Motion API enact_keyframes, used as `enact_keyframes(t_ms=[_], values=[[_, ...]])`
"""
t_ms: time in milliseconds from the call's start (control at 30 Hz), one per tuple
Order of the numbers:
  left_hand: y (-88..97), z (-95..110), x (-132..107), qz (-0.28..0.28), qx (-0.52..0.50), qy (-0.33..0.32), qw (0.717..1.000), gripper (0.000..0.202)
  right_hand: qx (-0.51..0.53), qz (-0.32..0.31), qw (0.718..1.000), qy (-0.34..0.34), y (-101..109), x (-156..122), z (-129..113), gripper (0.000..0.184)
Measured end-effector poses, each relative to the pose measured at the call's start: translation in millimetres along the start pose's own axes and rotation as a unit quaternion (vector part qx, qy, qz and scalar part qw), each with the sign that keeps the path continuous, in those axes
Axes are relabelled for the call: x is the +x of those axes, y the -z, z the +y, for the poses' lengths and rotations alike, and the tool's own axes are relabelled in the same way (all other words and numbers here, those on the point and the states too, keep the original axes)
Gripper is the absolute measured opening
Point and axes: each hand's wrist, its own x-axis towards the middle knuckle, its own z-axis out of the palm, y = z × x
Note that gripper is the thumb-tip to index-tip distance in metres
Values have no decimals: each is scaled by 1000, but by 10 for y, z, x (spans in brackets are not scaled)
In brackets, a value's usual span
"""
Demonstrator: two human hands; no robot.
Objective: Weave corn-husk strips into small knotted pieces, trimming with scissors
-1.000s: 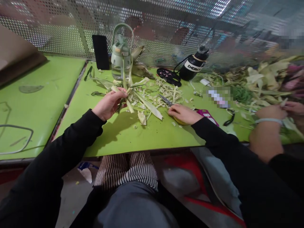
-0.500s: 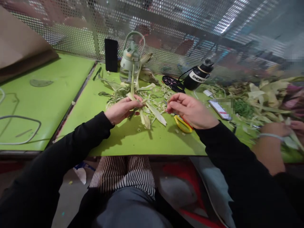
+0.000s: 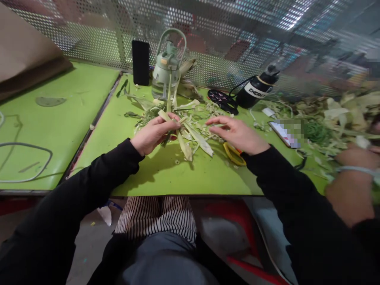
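Observation:
My left hand (image 3: pixel 154 133) pinches a bundle of pale corn husk strips (image 3: pixel 199 139) where they cross. Their ends fan out upward and down to the right over the green table (image 3: pixel 166 182). To the right, my right hand (image 3: pixel 245 136) hovers apart from the bundle. Its thumb and fingers are extended with a gap between them, and I see nothing held. Under that hand lie scissors with a yellow handle (image 3: pixel 233 154), partly covered. Husk scraps (image 3: pixel 145 118) are scattered behind and around the bundle.
Behind stand a green-lidded bottle (image 3: pixel 166 73), a black phone (image 3: pixel 140 63) and a black bottle (image 3: pixel 257 91). A lit phone (image 3: pixel 283 132) and a husk heap (image 3: pixel 335 114) lie right, near another person's arm (image 3: pixel 353 190). A perforated metal screen (image 3: pixel 208 39) backs the table.
My right hand's fingers have parted from a near pinch. The left hand keeps its grip on the husk strips. The view has shifted slightly, and the other person's arm sits farther right.

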Motion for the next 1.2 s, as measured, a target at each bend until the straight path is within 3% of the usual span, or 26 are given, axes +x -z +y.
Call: enact_keyframes(t_ms=[67,133,200,300,433,600,733,900,1100,1200], values=[[2,-4,-6,4,6,-4,1000,15,-69,59,995,-45,163,55,276,23],[4,-8,-13,4,12,-3,1000,16,-124,56,985,-105,285,63,527,19],[5,-10,-18,6,19,3,1000,19,-173,0,972,-157,323,20,719,13],[3,-8,-22,14,26,8,1000,21,-185,-65,964,-178,245,-96,885,14],[0,-8,-20,18,21,14,1000,21,-184,-83,966,-160,135,-206,957,13],[23,-41,-1,23,32,34,999,21,-185,-81,969,-141,228,-147,998,9],[36,-72,23,33,35,38,998,21,-214,8,963,-163,320,51,1078,18],[31,-60,37,51,31,35,998,22,-235,84,951,-183,292,421,1180,21],[50,-67,57,58,24,30,998,20,-203,89,949,-223,142,770,1284,9],[51,-78,61,48,22,28,998,17,-154,84,954,-245,94,825,1300,17]])
